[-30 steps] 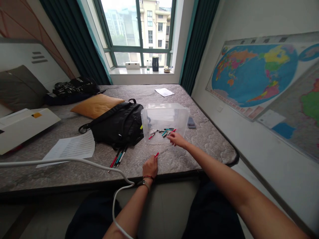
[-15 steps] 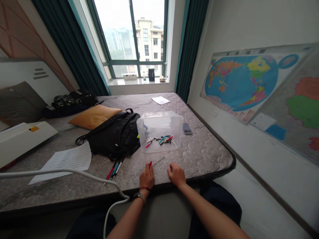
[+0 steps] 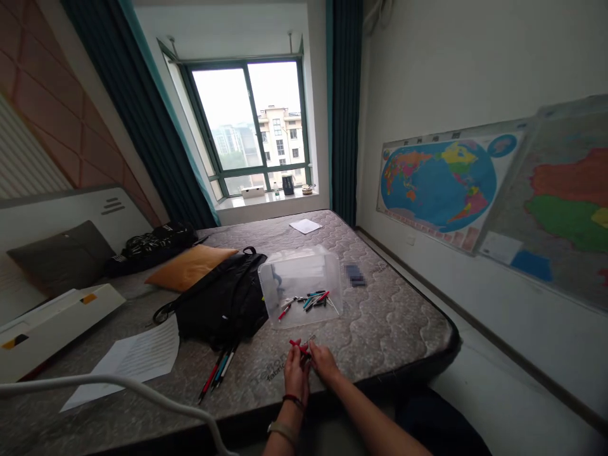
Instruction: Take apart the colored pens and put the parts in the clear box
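In front of the clear plastic box, near the mattress edge, my left hand (image 3: pixel 295 379) is closed around a small red object (image 3: pixel 298 344). Its end pokes out above my fingers, and its kind is too small to make out. My right hand (image 3: pixel 325 365) meets it from the right, its fingertips pinched at the red pieces. The box (image 3: pixel 275 320) lies with its open side toward me. Inside it are several loose pens (image 3: pixel 317 299), coloured red, teal, black and white. More pens (image 3: pixel 218 373) lie on the mattress to the left of my hands.
A black backpack (image 3: pixel 223 304) rests left of the box, beside an orange cushion (image 3: pixel 190 266). Printed paper (image 3: pixel 137 354) and a white carton (image 3: pixel 61 323) are further left. A white cable (image 3: pixel 118 387) crosses the lower left. A blurred dark flat item (image 3: pixel 354 275) lies right of the box.
My hands have come together, with the right hand moving left to the red object in my left hand. More red shows between them. The camera view has tilted up.
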A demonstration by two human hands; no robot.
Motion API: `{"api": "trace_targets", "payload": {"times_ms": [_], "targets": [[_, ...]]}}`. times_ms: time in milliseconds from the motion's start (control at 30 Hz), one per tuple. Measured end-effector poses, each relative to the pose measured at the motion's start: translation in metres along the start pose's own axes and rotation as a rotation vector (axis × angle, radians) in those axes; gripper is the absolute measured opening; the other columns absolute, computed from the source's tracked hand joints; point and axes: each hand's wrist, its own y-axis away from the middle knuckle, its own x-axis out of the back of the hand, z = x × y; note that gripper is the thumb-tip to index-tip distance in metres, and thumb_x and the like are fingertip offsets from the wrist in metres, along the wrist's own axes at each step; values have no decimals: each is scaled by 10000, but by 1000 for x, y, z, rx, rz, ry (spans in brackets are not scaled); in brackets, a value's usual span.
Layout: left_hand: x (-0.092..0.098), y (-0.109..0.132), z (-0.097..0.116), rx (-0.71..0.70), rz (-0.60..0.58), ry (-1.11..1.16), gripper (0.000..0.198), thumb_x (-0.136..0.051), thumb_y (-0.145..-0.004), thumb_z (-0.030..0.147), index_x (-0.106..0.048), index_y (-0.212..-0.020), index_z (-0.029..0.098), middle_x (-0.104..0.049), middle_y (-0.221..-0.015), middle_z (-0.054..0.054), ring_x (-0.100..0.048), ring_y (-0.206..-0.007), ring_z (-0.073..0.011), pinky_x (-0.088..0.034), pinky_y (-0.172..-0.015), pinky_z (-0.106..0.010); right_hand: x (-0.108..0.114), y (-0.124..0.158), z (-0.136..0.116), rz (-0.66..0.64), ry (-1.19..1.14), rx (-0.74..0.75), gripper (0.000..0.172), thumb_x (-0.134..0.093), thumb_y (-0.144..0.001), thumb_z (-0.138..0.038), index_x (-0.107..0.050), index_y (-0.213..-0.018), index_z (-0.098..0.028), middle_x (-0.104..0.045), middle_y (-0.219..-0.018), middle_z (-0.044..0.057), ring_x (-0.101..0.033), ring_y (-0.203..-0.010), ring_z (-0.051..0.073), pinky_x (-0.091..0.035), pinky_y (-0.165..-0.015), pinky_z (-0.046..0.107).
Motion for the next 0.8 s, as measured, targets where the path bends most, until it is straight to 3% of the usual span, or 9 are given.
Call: {"api": "trace_targets", "payload": {"times_ms": [100,267,400,500,700,800], "targets": [[4,0,3,-30,-29,-108,511,-717,-743,510,-612,-1144,212,-708,-1095,-102,-672,-999,-203,-509,-760,-281,-1,0,-1,56,26,30,491,-417,-888,-591,-589,-639,-204,-549,-569,16,-508,-580,164,-377,-565,256],[-4,7,23,-137,-101,-376,530,-736,-673,576,-638,-1029,196,-720,-1119,-142,-639,-1114,-281,-501,-850,-366,5,5,2,-71,-92,-108,602,-230,-937,-571,-478,-517,-218,-441,-444,7,-410,-418,141,-325,-467,262],[-16,17,29,-171,-206,-433,474,-800,-589,560,-646,-847,194,-744,-1035,-145,-680,-1024,-304,-529,-797,-368,9,5,8,18,-193,-113,552,-306,-906,-594,-529,-578,-211,-423,-420,-12,-366,-373,126,-263,-419,255],[-17,21,30,-227,-266,-550,429,-783,-615,553,-649,-800,189,-751,-979,-131,-711,-875,-278,-540,-714,-346,14,4,15,97,-329,-119,530,-381,-854,-665,-583,-719,-194,-400,-428,-50,-353,-356,109,-237,-399,240],[0,18,41,-329,-320,-903,330,-673,-741,552,-659,-807,230,-745,-800,-47,-682,-647,-212,-510,-635,-311,20,2,24,24,-475,-120,549,-506,-738,-763,-440,-656,-224,-390,-444,-81,-385,-348,87,-192,-363,212],[7,18,53,-386,-357,-1109,316,-585,-824,552,-670,-817,249,-727,-731,-26,-667,-643,-203,-472,-635,-291,19,2,22,3,-472,-120,574,-509,-726,-782,-415,-631,-224,-397,-441,-76,-394,-348,83,-185,-358,212]]}}
